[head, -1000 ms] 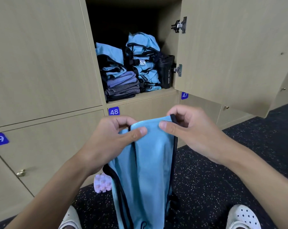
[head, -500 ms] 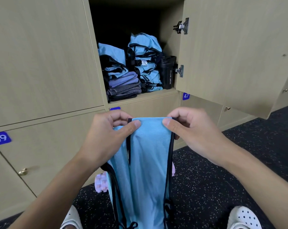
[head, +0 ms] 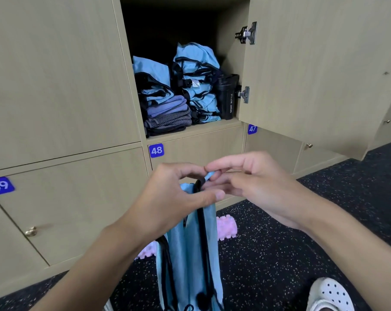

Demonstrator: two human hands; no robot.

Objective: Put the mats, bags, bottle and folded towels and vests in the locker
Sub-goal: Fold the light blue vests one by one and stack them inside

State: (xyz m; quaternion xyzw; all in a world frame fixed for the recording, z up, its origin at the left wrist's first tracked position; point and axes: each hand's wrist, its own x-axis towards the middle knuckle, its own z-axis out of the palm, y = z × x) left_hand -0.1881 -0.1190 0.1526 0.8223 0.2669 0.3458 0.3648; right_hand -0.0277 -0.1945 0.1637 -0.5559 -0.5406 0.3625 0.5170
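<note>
Vest (head: 196, 254), light blue with black trim, hangs in front of me, below the open locker (head: 194, 129). My left hand (head: 174, 198) grips its gathered top edge; my right hand (head: 257, 187) pinches a small blue corner just beside it. Inside the locker I see 2 stacks: folded vests (head: 199, 86) on the right, folded towels (head: 167, 115) under more blue cloth on the left. A black bottle (head: 227, 97) stands upright beside the right stack. A pink ridged block (head: 227, 227) lies on the floor behind the vest.
</note>
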